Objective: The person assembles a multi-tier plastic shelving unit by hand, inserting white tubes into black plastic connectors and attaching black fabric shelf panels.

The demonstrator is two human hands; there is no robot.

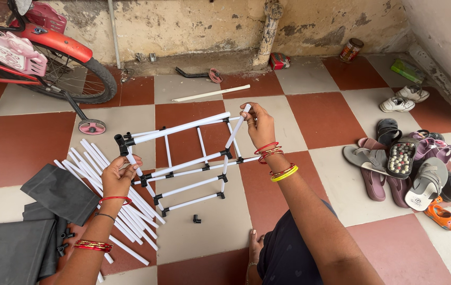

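While the white tube rack frame (188,163) stands tilted on the checkered floor (320,116), left hand (117,177) grips its near-left post. Right hand (259,124) pinches an upper tube end, apparently closed. Loose white tubes (114,211) lie beneath.

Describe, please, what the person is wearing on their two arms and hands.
Both forearms are bare, with no sleeves. The left hand has a thin red thread and a dark band at the wrist, and a stack of red-and-gold bangles lower on the forearm. The right hand has red bangles at the wrist, then red and yellow ones. No gloves.
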